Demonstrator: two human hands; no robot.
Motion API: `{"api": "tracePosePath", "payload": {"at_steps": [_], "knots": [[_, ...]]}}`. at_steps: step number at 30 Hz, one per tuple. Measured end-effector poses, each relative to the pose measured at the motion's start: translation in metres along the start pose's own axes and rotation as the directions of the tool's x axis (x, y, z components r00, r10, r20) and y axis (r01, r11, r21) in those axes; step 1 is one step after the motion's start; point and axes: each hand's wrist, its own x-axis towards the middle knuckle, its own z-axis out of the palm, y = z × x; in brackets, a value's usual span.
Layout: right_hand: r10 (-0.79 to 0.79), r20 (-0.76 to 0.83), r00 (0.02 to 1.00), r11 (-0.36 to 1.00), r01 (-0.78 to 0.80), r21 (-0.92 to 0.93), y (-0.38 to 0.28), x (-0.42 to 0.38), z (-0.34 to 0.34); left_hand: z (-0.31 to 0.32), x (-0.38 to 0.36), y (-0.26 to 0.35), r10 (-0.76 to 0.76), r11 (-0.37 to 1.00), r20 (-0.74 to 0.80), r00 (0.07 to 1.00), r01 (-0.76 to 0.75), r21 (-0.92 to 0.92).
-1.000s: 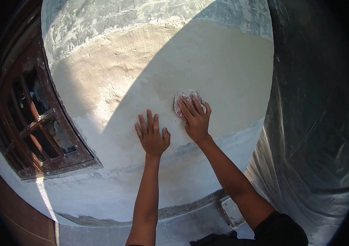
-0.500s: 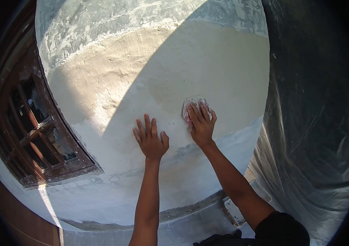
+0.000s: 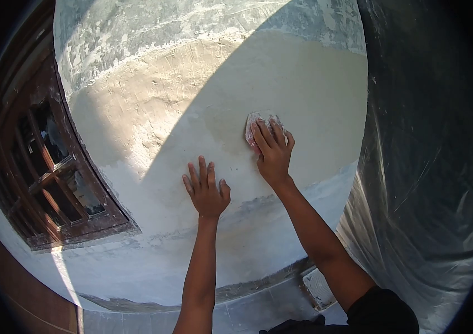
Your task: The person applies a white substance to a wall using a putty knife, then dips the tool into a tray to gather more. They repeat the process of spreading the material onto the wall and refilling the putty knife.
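- Right hand (image 3: 274, 158): fingers over the whitened pink pad (image 3: 254, 125), held against the wall (image 3: 314, 100), nearer its right edge than the window (image 3: 58, 175).
- Left hand (image 3: 208, 197): wide, on the wall.
- Pale rectangular object (image 3: 318, 288), on the floor (image 3: 247, 312); contents unclear.

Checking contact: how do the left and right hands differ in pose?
The left hand lies open on the wall; the right hand holds a whitish pad against it.
The left hand's fingers spread; the right hand's bend over the pad.
The right hand sits higher than the left.
Both palms face the wall.
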Motion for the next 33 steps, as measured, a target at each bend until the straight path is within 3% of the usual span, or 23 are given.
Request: {"api": "tracePosePath", "payload": {"at_steps": [6, 8, 13, 15, 19, 25, 28, 33], "knots": [[-0.003, 0.219, 0.976, 0.999, -0.009, 0.053, -0.013, -0.149, -0.025, 0.001, -0.001, 0.000, 0.006, 1.000, -0.005, 1.000, -0.006, 0.011], [0.039, 0.209, 0.977, 0.990, -0.067, 0.127, -0.015, -0.144, -0.040, 0.001, -0.001, 0.001, -0.001, 1.000, -0.010, 1.000, 0.001, 0.016], [-0.022, -0.112, 0.993, 0.996, 0.032, 0.088, -0.002, 0.031, -0.030, 0.001, -0.002, 0.000, 0.003, 1.000, 0.018, 1.000, -0.004, 0.007], [-0.068, -0.146, 0.987, 0.997, 0.072, 0.023, 0.002, 0.083, -0.020, 0.001, -0.002, 0.001, -0.003, 1.000, 0.033, 0.999, 0.003, 0.010], [-0.084, -0.056, 0.995, 0.996, 0.084, 0.002, 0.010, 0.063, 0.006, 0.001, -0.002, 0.001, -0.005, 1.000, 0.007, 1.000, 0.004, 0.026], [-0.019, 0.224, 0.974, 0.992, -0.009, 0.127, -0.003, -0.132, -0.024, -0.001, -0.001, 0.003, -0.002, 1.000, 0.021, 1.000, 0.001, 0.029], [-0.003, 0.199, 0.980, 0.973, -0.043, 0.226, -0.008, -0.117, -0.045, 0.000, 0.001, 0.004, 0.003, 0.999, 0.036, 0.999, -0.005, 0.048], [-0.048, -0.004, 0.999, 0.993, 0.048, 0.107, 0.026, 0.018, -0.024, -0.005, 0.001, 0.010, -0.017, 0.998, 0.085, 0.996, 0.012, 0.065]]}}
